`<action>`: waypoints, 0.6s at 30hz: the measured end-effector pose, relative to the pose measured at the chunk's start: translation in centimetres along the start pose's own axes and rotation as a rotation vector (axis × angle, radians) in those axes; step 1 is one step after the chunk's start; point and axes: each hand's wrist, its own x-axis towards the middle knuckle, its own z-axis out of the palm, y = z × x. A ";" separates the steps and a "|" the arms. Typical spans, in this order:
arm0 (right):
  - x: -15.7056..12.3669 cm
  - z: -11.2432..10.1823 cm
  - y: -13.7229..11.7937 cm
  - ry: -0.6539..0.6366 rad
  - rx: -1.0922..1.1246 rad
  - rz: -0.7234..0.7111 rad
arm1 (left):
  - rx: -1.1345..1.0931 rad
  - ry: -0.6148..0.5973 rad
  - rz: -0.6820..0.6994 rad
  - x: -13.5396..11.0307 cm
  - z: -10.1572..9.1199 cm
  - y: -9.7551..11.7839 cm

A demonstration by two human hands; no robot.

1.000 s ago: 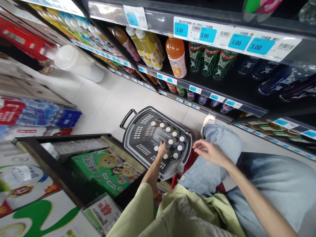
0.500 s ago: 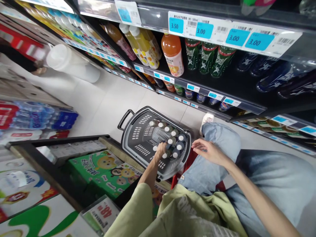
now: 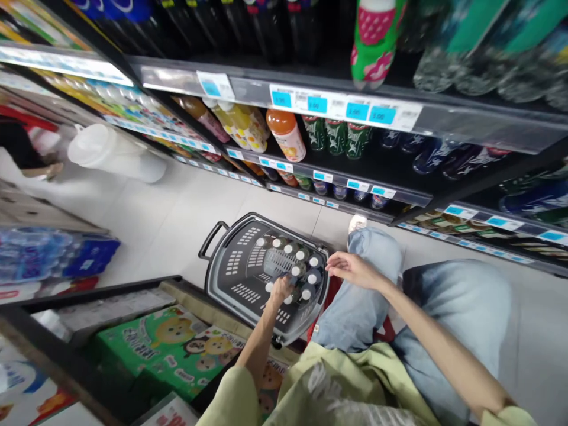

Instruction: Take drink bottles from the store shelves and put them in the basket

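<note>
A dark grey shopping basket (image 3: 231, 275) stands on the shop floor, holding several white-capped bottles (image 3: 306, 275). My left hand (image 3: 281, 289) reaches down into the basket, fingers closed around one of those bottles. My right hand (image 3: 351, 269) rests on my left knee beside the basket's right rim, its fingers loosely stretched and holding nothing. I sit low on a red stool, legs in light blue jeans.
Drink shelves (image 3: 337, 139) with price tags run along the right, holding an orange juice bottle (image 3: 286, 134) and green bottles (image 3: 337, 135). Green cartons (image 3: 177, 349) in a black rack sit at lower left. Water bottle packs (image 3: 48, 254) lie at far left. A white canister (image 3: 110, 155) stands beyond.
The view has tilted upward, showing a higher shelf. My left hand stays among the bottles in the basket; my right hand has hardly moved on my knee.
</note>
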 end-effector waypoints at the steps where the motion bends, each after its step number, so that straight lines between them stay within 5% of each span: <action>1: 0.1 -0.1 -0.1 -0.007 0.073 0.004 | -0.002 0.016 -0.011 -0.6 -0.6 0.5; 6: 0.0 -0.9 -0.6 0.018 0.374 -0.020 | -0.021 0.182 -0.022 -4.1 -3.8 3.1; 10: -0.4 -1.7 -1.2 0.095 0.460 -0.073 | -0.309 0.470 0.118 -5.2 -8.7 6.7; 14: -1.2 -3.7 -2.2 0.296 0.533 -0.149 | -0.608 0.665 0.356 -4.4 -15.7 13.2; 18: -2.4 -7.0 -2.8 0.615 0.638 -0.194 | -0.719 0.628 0.656 -2.4 -22.5 22.1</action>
